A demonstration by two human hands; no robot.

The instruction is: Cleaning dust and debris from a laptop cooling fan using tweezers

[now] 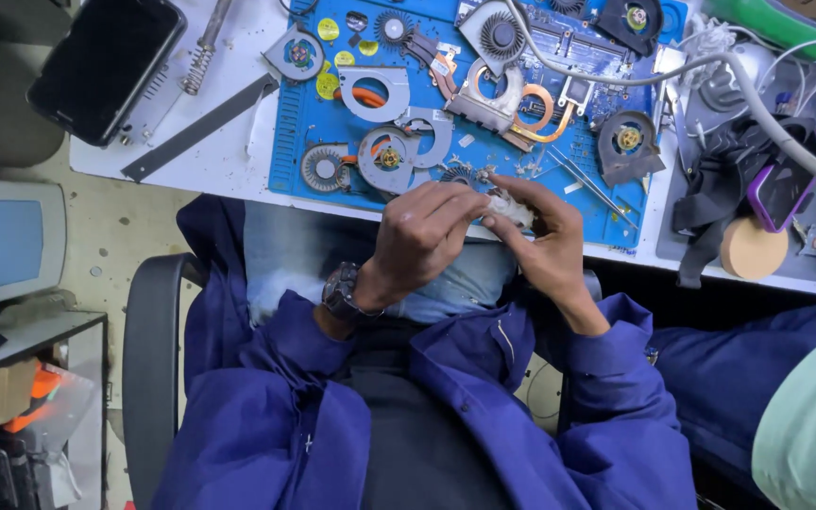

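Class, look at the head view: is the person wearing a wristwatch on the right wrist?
No: the wristwatch sits on the wrist of the left hand, while the right hand has a bare wrist.

Bright, even light; slightly soft focus.

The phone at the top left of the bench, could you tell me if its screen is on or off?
Off: the phone lies face up on the white bench, its screen uniformly black.

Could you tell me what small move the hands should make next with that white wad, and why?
Probably keep the right hand cupped steady while the left hand pinches and works the white wad. Both hands meet on it just above the near edge of the blue mat, the left fingertips already at it. What lies inside the wad cannot be told, so the pull should be gentle.
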